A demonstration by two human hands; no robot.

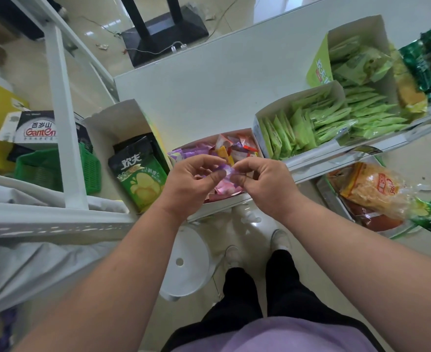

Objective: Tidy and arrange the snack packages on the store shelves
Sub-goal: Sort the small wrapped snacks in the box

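Both hands are meeting at frame centre over the white shelf (209, 97). The left hand (191, 179) and right hand (265, 181) are each pinching one small purple packet (226, 171) between thumb and curled fingers. The packet is hovering just above the open box of mixed purple, red and yellow packets (234, 146). At two o'clock, a carton of green sachets (311, 123) is sitting; at nine o'clock, a green chip bag (140, 174) is standing.

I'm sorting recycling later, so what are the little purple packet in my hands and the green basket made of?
Purple packet: looks like thin glossy plastic film, crinkled and shiny. Green basket: apparently rigid moulded plastic, with slotted sides.
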